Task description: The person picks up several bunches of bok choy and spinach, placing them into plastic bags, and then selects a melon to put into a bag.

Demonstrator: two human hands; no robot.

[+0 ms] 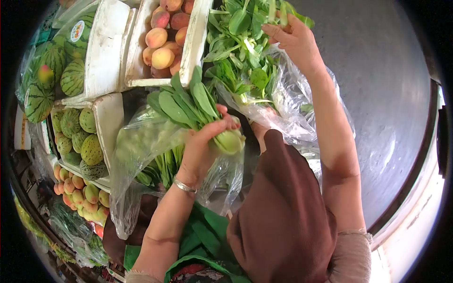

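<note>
My left hand [210, 134], with a silver bangle on its wrist, is closed around a bok choy [230, 141]. Its pale base points right and its dark leaves [177, 106] fan out to the upper left. Below it, a clear plastic bag [130, 162] holds more green stalks. At the top, my right hand [295, 42] is closed on pale stalks of a leafy green [283, 14]. Under that hand spreads a heap of loose leafy greens [240, 23], partly lying on another clear plastic bag [292, 94]. The right fingertips are partly hidden by the stalks.
A white foam box of peaches [163, 56] stands at the upper left. Beside it are striped watermelons [73, 78], a box of speckled green melons [92, 148] and a pile of mangoes [78, 191]. A dark smooth surface [382, 118] extends on the right. My brown-covered knee [283, 212] is in front.
</note>
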